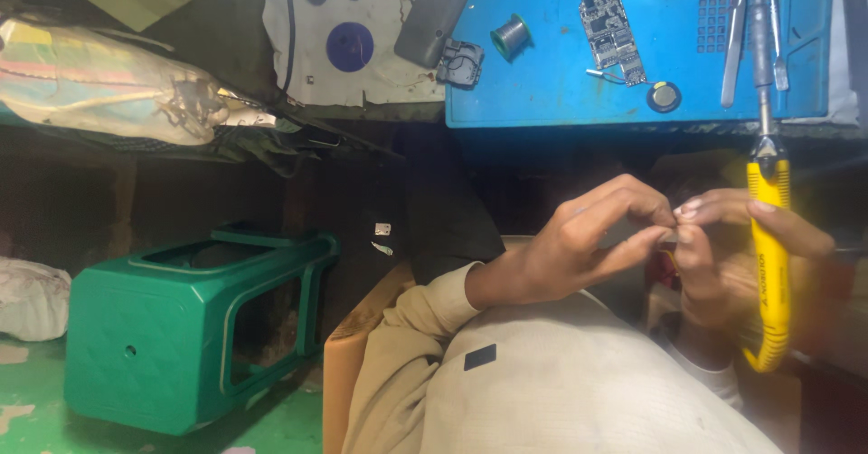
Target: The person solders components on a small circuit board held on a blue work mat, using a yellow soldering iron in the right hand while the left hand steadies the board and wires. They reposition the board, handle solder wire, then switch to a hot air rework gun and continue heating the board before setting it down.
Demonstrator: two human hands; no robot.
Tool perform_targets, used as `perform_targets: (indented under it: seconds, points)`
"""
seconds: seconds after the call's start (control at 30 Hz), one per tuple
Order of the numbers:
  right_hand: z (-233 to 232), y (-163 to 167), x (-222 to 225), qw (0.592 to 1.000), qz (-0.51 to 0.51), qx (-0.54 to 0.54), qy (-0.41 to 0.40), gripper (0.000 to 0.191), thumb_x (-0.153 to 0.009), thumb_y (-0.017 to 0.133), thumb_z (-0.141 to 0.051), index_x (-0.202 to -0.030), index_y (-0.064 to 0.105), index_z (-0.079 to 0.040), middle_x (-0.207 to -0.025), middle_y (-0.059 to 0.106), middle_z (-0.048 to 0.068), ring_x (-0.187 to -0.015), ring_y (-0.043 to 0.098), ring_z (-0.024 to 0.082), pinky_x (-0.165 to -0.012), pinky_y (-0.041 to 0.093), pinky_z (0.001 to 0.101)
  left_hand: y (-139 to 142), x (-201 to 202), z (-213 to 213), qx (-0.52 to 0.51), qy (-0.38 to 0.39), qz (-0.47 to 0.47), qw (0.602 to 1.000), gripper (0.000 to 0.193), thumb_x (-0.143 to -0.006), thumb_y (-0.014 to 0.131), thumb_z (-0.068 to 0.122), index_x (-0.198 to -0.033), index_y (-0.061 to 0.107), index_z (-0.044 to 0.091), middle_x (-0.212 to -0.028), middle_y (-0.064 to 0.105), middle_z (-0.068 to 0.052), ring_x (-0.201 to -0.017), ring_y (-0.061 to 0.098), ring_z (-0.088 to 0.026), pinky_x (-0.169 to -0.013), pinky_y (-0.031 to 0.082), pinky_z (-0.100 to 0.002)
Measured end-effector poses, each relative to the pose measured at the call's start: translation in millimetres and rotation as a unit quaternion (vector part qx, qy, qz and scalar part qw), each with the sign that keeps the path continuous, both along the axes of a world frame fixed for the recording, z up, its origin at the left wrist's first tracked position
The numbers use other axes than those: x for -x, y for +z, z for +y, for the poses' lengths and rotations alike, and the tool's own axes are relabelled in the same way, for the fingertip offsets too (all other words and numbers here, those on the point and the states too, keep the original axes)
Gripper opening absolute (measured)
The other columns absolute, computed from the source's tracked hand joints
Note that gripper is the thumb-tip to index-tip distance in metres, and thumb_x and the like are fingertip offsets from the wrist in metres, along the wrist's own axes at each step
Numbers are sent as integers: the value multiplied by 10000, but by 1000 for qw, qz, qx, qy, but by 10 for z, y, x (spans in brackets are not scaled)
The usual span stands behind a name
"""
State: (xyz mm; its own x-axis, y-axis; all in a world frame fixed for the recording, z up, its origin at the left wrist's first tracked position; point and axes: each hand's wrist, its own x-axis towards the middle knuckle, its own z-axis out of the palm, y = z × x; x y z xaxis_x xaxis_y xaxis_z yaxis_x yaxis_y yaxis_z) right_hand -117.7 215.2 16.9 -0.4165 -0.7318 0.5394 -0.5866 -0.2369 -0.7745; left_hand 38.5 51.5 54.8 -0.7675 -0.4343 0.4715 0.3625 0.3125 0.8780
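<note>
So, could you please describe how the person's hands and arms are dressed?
Both hands, left and right, are bare, with no gloves. The left arm wears a long beige sleeve ending at the wrist; a pale cuff shows at the right wrist.

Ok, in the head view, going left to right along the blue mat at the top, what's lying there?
Solder spool → bare circuit board → small round part → tweezers → soldering iron, its yellow handle in the right hand.

Blue mat (551, 83) with circuit board (613, 36).
</note>
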Motion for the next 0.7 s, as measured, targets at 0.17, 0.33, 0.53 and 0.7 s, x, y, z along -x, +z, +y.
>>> perform_targets:
  seconds: [0.17,0.33,0.53,0.7]
  points:
    - [17,-9,-48,1000,-29,2,9,562,-1079,667,-27,-1507,345,-198,-1008,623,92,-960,658,204,-945,559,322,-28,-29,16,-59,-40,13,997,179,-1023,695,20,-1188,627,0,-1123,669,-110,-1004,688,-173,-896,569,-266]
    - [-77,-53,-54,997,-54,44,20,532,-1080,689,7,-1469,381,-185,-1009,655,112,-912,661,207,-892,573,331,-114,-39,86,-183,-80,16,980,107,-1043,674,-10,-1138,626,-23,-1132,654,-91,-1031,657,-125,-921,552,-260]
    - [-106,-46,-212,998,-45,53,-3,527,-1080,696,27,-1454,381,-171,-1051,669,138,-948,665,238,-906,563,338,-160,-17,191,-298,-75,45,951,96,-1094,631,-2,-1175,588,-32,-1140,603,-52,-1067,602,-81,-950,514,-242]
    - [-194,192,-277,994,-84,61,-18,492,-1101,686,-15,-1467,397,-173,-1018,658,137,-950,664,251,-920,562,349,-145,16,173,-368,-45,77,926,74,-1100,640,3,-1158,599,-18,-1136,610,-48,-1015,608,-63,-916,512,-233]
